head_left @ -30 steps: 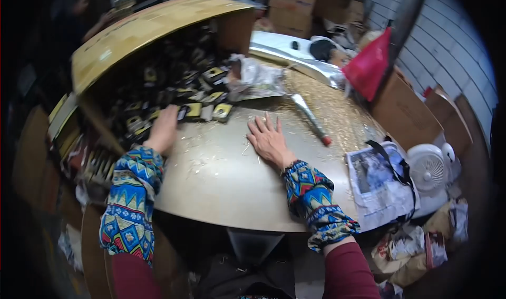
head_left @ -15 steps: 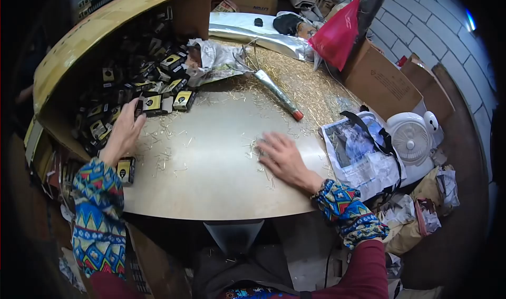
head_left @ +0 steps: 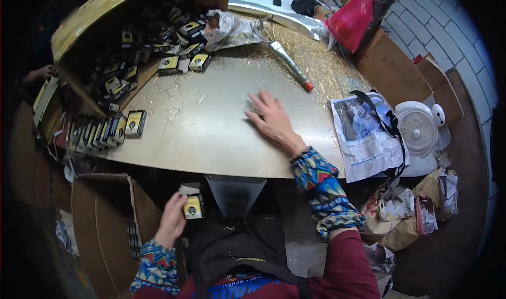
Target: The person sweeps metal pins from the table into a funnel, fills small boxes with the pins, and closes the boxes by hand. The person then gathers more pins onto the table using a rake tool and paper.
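Observation:
Low in front of my lap, my left hand (head_left: 171,217) grips a small black and yellow carton (head_left: 193,206), its top flap standing up. My right hand (head_left: 271,114) lies palm down on the pale tabletop (head_left: 221,151), fingers spread, with a few thin gold-coloured wire pieces (head_left: 252,105) by the fingertips. Whether it touches any of these is hard to see. Two similar cartons (head_left: 200,62) rest on the table by the big tipped box, one with its flap out. A row of several cartons (head_left: 100,133) stands at the table's left edge.
A large cardboard box (head_left: 142,83) on its side holds a heap of cartons. Gold wire pieces (head_left: 321,70) cover the back right, near a red-tipped tube (head_left: 292,67). A white fan (head_left: 417,130) and a printed bag (head_left: 363,141) are at right. An open cardboard box (head_left: 100,214) stands below left.
My left hand has come from the carton pile down to my lap, now with a carton in it. My right hand remains on the tabletop. The view has tipped downward.

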A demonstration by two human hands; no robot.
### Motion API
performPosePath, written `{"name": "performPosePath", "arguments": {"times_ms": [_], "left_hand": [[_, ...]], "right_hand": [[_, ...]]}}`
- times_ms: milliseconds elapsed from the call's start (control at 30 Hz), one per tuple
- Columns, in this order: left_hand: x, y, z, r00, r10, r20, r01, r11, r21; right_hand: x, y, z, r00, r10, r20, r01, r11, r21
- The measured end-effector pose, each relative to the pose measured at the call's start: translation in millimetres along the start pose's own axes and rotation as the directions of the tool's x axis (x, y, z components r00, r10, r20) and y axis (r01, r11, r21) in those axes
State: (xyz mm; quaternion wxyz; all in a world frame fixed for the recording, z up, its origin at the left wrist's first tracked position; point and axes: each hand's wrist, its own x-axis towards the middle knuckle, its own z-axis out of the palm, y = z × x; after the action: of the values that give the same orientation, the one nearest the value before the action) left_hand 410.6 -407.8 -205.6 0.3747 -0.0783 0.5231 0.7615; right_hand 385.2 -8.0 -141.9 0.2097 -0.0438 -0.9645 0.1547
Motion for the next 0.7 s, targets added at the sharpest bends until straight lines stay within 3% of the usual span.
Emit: {"name": "performPosePath", "arguments": {"times_ms": [67,133,200,267,300,400,467,567,667,700], "left_hand": [[-5,-35,-3,0.973,-0.224,0.045,0.223,0.974,0.034],[-14,-57,19,0.949,-0.309,-0.071,0.317,0.921,0.226],[-19,-75,36,0.977,-0.21,-0.025,0.195,0.845,0.498],[-16,-92,39,0.972,-0.225,0.06,0.16,0.834,0.528],[-15,-100,42,0.977,-0.195,0.091,0.135,0.883,0.45],[-22,-92,62,0.944,-0.328,-0.016,0.328,0.937,0.121],[-24,-93,69,0.935,-0.34,-0.104,0.347,0.936,0.063],[-23,-101,67,0.944,-0.315,-0.099,0.316,0.949,-0.01],[-31,-93,72,0.956,-0.28,-0.085,0.281,0.96,-0.002],[-29,-98,68,0.959,-0.273,-0.072,0.273,0.962,-0.008]], "right_hand": [[2,-34,13,0.996,-0.07,0.049,0.07,0.997,-0.016],[-9,-64,27,0.991,-0.122,0.061,0.123,0.992,-0.004],[-28,-92,26,0.996,-0.084,0.037,0.083,0.996,0.045],[-50,-111,22,0.997,-0.076,0.029,0.076,0.997,0.014],[-60,-119,17,0.996,-0.074,0.055,0.073,0.997,0.026],[-91,-143,2,0.994,-0.066,0.088,0.066,0.998,0.011],[-107,-155,-8,0.987,-0.067,0.148,0.068,0.998,-0.002],[-119,-169,-32,0.97,-0.076,0.231,0.095,0.993,-0.07],[-123,-166,-63,0.936,-0.064,0.347,0.013,0.989,0.147],[-120,-165,-72,0.953,-0.005,0.302,-0.074,0.966,0.25]]}}
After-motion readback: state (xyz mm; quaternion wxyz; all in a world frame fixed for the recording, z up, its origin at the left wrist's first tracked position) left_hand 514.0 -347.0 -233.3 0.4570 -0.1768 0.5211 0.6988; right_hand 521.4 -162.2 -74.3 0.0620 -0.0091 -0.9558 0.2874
